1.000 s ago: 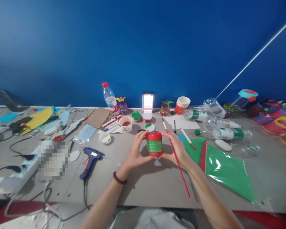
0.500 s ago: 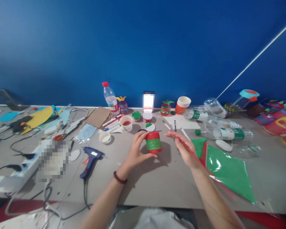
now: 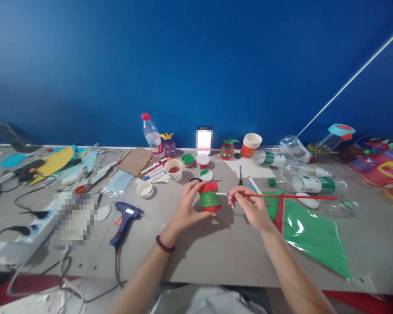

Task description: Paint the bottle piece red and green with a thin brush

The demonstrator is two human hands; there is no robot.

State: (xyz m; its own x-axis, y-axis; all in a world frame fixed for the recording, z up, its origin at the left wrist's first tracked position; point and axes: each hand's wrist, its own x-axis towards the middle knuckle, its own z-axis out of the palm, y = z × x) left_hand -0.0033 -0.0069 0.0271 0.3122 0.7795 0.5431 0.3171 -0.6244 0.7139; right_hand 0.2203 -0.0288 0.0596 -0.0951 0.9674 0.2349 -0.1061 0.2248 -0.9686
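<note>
Left hand (image 3: 189, 208) still grips jar (image 3: 209, 196). Right hand (image 3: 250, 207) pinches brush (image 3: 281, 196), now swung level, tip at jar's 3 o'clock.

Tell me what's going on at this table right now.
A person is working at a cluttered craft table. The left hand grips a small red and green container, held upright. The right hand pinches a thin red paintbrush in its fingers, lying nearly level with its tip at the container's side. Beyond the hands are a cup of red paint and small paint pots. A blue glue gun lies to the left and a green sheet to the right.
</note>
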